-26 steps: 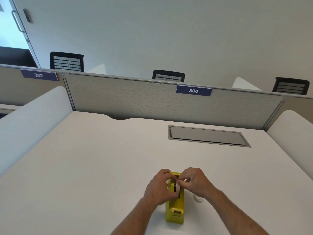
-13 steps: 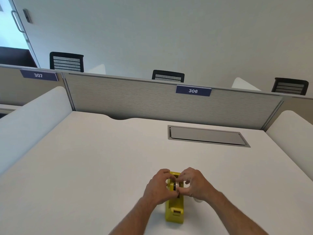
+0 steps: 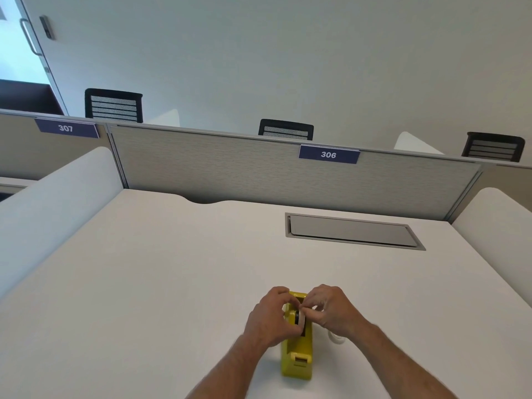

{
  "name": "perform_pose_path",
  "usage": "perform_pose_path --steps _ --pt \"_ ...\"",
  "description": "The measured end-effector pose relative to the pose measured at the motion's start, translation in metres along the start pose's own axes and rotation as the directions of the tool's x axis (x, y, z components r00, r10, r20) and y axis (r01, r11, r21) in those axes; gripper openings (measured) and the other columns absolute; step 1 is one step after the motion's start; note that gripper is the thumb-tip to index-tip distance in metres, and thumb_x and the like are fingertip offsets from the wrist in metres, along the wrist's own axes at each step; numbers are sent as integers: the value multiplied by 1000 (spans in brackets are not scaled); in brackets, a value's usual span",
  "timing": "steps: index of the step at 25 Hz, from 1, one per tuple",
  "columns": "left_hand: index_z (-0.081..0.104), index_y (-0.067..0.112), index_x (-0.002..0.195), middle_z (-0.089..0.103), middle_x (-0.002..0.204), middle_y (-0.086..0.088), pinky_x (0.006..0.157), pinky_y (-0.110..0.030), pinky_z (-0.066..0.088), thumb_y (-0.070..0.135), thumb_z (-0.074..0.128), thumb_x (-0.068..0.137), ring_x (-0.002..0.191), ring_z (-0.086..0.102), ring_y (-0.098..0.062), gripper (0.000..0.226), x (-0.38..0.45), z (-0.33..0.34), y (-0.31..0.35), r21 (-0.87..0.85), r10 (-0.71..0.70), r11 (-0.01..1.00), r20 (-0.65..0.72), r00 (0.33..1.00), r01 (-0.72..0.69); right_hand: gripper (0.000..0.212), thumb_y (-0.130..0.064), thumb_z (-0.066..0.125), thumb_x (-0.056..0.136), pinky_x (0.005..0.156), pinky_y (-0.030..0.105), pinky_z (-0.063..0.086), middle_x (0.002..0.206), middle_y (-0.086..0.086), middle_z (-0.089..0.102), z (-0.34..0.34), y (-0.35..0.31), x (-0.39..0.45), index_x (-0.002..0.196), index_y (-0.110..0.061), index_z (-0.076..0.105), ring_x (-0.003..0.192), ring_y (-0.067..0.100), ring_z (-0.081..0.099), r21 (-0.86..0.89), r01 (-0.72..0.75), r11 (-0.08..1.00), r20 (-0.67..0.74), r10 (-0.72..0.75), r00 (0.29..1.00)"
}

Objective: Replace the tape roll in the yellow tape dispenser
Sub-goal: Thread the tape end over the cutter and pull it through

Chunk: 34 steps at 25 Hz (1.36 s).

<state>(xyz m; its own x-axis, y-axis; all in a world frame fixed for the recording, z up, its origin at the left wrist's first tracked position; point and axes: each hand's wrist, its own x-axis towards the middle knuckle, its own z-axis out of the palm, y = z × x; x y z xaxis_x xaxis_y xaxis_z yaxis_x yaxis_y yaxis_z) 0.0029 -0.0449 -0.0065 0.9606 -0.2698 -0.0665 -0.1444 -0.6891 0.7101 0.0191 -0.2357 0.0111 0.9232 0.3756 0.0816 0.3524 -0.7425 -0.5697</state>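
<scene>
Pinching the pale tape roll (image 3: 299,317) with its black core between both sets of fingers, our left hand (image 3: 272,318) and right hand (image 3: 331,311) hold it at the cradle of the yellow plastic tape dispenser (image 3: 298,352), which stands on the white tabletop (image 3: 158,283). Another whitish roll (image 3: 336,338) lies just right of the dispenser, partly hidden.

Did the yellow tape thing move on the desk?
No. The yellow tape dispenser sits in the same spot below the grey desk hatch, both hands on it.
</scene>
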Motion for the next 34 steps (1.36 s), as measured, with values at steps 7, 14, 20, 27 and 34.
perform_pose_path --steps 7,14,20,27,34 --pt "64 39 111 44 139 19 88 -31 57 44 79 65 104 58 -8 49 0 2 -1 -11 4 1000 -7 1000 -4 13 -31 76 79 69 24 53 81 -18 72 -6 -1 3 90 -38 78 87 5 60 50 -81 995 16 80 997" --pt "64 38 111 44 137 19 88 -31 57 49 78 64 103 57 -7 50 1 5 -4 -18 25 1000 -20 999 -25 27 -44 74 65 70 29 58 86 -17 68 -2 -1 -3 89 -32 77 92 4 55 2 -75 997 18 75 997" --pt "62 39 109 43 135 22 89 -30 56 53 80 59 102 56 -4 55 3 7 -7 -7 33 999 -10 999 -33 36 -49 72 64 73 30 55 91 -19 68 2 -3 -8 96 -32 73 94 6 52 -137 16 990 5 -16 1000" --pt "63 38 109 43 136 22 86 -30 57 52 79 61 101 57 -5 53 4 6 -6 7 30 1000 -17 999 -30 32 -48 69 69 69 31 54 88 -17 73 3 -5 -9 95 -34 79 90 6 55 -105 30 994 -37 -34 999" --pt "62 38 110 43 137 22 85 -31 58 47 78 63 101 60 -7 50 2 6 -6 23 21 1000 -23 1000 -20 13 -33 71 77 69 29 54 80 -16 74 2 -5 -4 86 -34 80 85 5 60 -29 -1 1000 -46 0 999"
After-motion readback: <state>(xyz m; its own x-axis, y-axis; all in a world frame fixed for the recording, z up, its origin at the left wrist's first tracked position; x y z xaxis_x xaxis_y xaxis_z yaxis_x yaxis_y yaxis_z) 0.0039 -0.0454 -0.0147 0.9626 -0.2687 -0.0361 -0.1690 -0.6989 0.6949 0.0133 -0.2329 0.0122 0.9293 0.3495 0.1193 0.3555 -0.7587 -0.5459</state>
